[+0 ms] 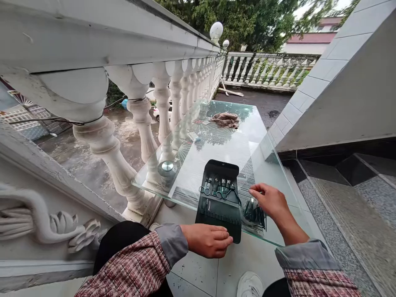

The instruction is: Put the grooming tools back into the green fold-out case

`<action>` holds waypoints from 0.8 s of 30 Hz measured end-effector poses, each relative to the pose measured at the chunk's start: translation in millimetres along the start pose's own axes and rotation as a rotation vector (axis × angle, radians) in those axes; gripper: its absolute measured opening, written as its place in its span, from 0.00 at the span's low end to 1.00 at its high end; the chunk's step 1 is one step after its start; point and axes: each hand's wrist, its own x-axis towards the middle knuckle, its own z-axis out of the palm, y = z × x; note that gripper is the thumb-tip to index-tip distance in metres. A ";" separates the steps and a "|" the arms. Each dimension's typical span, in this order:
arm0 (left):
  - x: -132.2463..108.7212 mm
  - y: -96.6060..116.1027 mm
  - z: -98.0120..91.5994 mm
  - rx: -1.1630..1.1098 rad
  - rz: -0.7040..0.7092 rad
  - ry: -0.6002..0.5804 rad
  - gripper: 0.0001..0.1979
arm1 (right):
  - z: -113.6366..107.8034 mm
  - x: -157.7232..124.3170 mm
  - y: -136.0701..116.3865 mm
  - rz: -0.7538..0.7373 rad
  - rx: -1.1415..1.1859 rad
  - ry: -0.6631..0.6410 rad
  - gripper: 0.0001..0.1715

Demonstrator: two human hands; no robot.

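So the black case (220, 210) is flopped open on the near end of the glass counter (216, 150), right between the two hands, its bottom end toward the person. The left hand (208, 240) is right at that bottom edge, back of the hand up, fingers close together and a bit bent, tips by the lower right corner. Can't tell if it's actually gripping the edge or just resting there, since the undersides of the fingers are hidden. The right hand (272, 201) is off the right side of the case, over a pile of dark tools (255, 212), loosely half-open with the thumb and fingers pointing left and nothing visible in it. Both forearms come in from the lower corners, the left one reaching across almost level and the right one angled up and inward, plaid sleeves ending in grey cuffs. There's a row of small tools tucked in the case, including scissors (220, 194) with ring handles. Further out there's a jar (167, 175) with a shiny lid off to the left, a brown cloth (227, 120) near the far end, and a small packet (193, 136) whose print is way too small to read.
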 end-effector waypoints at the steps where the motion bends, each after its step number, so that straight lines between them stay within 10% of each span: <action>1: -0.2 -0.1 0.5 0.000 -0.001 -0.001 0.13 | 5.9 -7.0 -7.7 -0.033 0.015 -0.016 0.09; 7: -3.0 -0.5 5.9 -0.011 0.014 -0.017 0.12 | 58.1 -40.2 -50.4 -0.126 0.213 -0.428 0.11; 24: -3.0 2.3 9.9 -0.026 -0.008 -0.007 0.12 | 97.6 -27.8 -71.4 -0.076 0.198 -0.581 0.03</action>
